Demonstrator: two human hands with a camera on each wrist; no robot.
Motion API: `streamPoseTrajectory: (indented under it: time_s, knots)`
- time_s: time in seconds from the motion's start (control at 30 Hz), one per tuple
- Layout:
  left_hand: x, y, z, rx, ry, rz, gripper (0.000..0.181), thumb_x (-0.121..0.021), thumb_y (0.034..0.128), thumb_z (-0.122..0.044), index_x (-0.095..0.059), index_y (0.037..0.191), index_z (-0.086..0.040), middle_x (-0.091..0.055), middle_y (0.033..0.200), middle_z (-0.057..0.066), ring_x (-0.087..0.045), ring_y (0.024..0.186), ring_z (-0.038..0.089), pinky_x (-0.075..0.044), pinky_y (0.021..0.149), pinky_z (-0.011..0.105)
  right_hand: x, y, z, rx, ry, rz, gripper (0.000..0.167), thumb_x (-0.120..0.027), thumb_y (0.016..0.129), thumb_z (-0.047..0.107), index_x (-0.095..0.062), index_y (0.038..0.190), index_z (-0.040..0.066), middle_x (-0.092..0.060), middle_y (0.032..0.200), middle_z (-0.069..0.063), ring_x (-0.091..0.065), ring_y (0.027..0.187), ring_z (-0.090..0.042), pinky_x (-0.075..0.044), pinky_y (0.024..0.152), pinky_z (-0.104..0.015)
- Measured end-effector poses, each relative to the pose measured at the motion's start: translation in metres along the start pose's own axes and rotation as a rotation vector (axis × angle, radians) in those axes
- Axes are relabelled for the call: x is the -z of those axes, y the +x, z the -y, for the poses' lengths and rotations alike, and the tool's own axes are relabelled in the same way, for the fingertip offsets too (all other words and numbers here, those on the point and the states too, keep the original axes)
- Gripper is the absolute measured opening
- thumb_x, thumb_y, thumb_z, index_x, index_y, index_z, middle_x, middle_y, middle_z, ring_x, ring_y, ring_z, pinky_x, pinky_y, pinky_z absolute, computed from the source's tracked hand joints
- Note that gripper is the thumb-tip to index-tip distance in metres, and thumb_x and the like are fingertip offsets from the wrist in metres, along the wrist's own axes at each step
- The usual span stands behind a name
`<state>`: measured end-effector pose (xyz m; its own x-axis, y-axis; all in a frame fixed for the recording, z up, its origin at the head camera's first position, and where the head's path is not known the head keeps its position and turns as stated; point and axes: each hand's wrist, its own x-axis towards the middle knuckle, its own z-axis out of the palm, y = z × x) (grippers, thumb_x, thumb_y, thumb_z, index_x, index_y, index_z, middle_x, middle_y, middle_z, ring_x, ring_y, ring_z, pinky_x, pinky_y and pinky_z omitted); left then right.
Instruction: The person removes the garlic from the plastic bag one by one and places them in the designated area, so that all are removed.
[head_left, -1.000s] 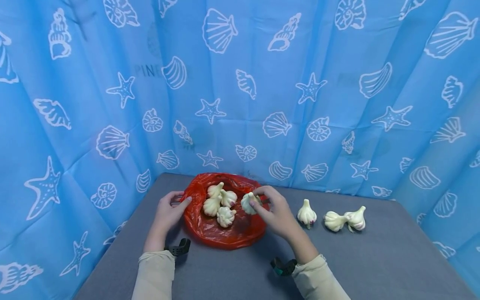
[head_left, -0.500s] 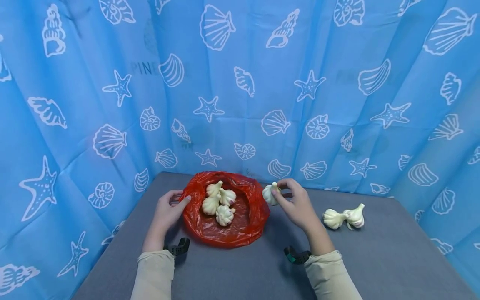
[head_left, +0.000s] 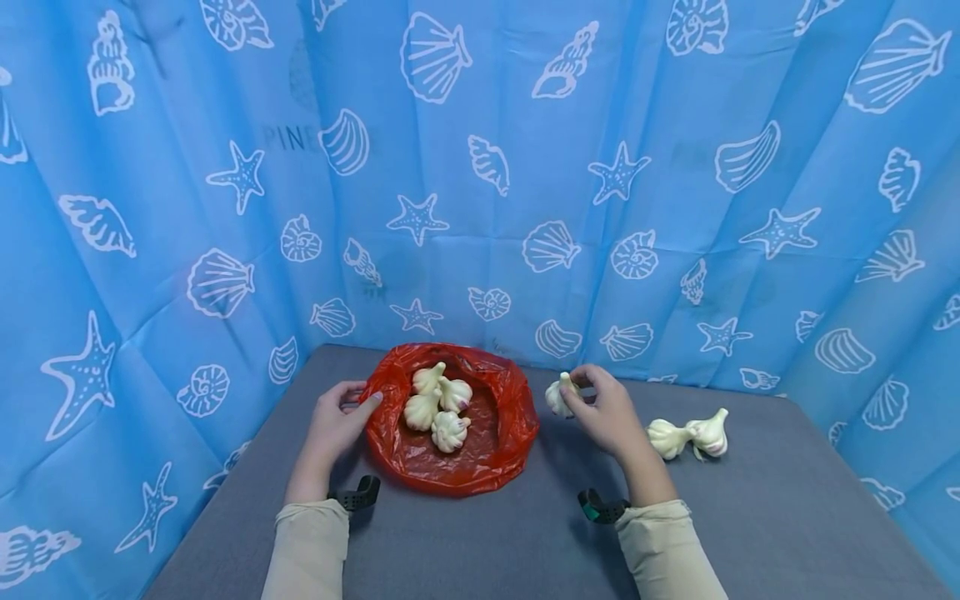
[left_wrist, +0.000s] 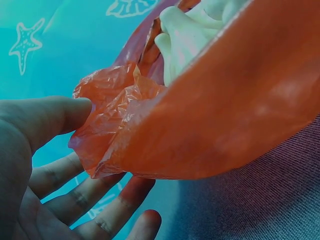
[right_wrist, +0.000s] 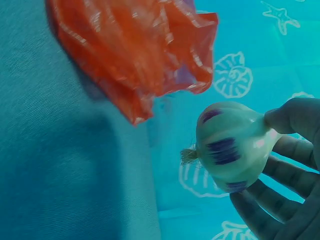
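My left hand [head_left: 337, 423] grips the left rim of an open red plastic bag [head_left: 513, 417]. In the left wrist view, the thumb [left_wrist: 70, 112] lies on the crumpled edge of the bag [left_wrist: 200, 135], with fingers behind it. Several white garlic bulbs [head_left: 450, 431] lie inside the bag. Right of the bag, my right hand [head_left: 611, 421] holds a garlic bulb [head_left: 558, 397] by thumb and fingers. In the right wrist view this bulb [right_wrist: 232, 150] shows purple patches and roots, apart from the bag [right_wrist: 120, 50].
Two more garlic bulbs [head_left: 667, 438] [head_left: 709, 433] lie touching on the grey table [head_left: 787, 500], right of my right hand. A blue curtain [head_left: 465, 275] with white shell and starfish prints stands behind and beside the table.
My right hand has moved right, from over the bag to beside it, with the bulb still held. A bulb seen earlier on the table is now out of sight around that hand. The left hand keeps its grip.
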<state>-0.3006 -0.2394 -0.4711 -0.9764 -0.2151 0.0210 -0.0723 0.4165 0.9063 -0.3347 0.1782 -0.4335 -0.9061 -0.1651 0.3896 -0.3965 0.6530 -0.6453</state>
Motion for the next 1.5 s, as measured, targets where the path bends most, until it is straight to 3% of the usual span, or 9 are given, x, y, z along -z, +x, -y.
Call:
streamPoseTrajectory:
  time_s: [0.23,0.6,0.83,1.5]
  knots:
    - [0.000,0.000,-0.002,-0.008,-0.005,0.001,0.059,-0.068,0.1030,-0.042,-0.056,0.147,-0.004,-0.063,0.139,0.023,-0.066,0.123,0.038,-0.058,0.104,0.053,-0.008,0.001,-0.016,-0.014,-0.045,0.048,0.020,-0.071,0.102,0.018,-0.069,0.113,0.002,-0.071,0.115,-0.018,-0.069,0.111,-0.036,-0.064,0.089,-0.052]
    - [-0.002,0.000,0.000,0.005,0.005,0.007,0.059,-0.068,0.1034,-0.042,-0.056,0.147,-0.005,-0.063,0.139,0.022,-0.067,0.122,0.037,-0.059,0.103,0.052,-0.016,-0.002,-0.020,-0.093,-0.116,0.147,0.019,-0.072,0.100,0.022,-0.071,0.112,0.007,-0.072,0.113,-0.013,-0.070,0.112,-0.035,-0.060,0.095,-0.057]
    - [-0.002,-0.001,0.001,-0.002,0.004,0.002,0.060,-0.068,0.1032,-0.042,-0.056,0.148,-0.004,-0.063,0.139,0.023,-0.067,0.122,0.037,-0.059,0.104,0.052,-0.018,-0.002,-0.022,-0.092,-0.150,0.143,0.015,-0.070,0.102,0.022,-0.072,0.107,0.008,-0.073,0.110,-0.012,-0.070,0.107,-0.030,-0.059,0.096,-0.055]
    - [-0.002,0.000,0.001,0.002,0.017,0.000,0.058,-0.067,0.1037,-0.042,-0.056,0.147,-0.005,-0.062,0.140,0.022,-0.065,0.123,0.038,-0.058,0.105,0.053,-0.011,-0.003,-0.017,-0.114,-0.207,0.159,0.021,-0.069,0.101,0.025,-0.072,0.113,0.008,-0.072,0.112,-0.012,-0.069,0.109,-0.033,-0.058,0.096,-0.058]
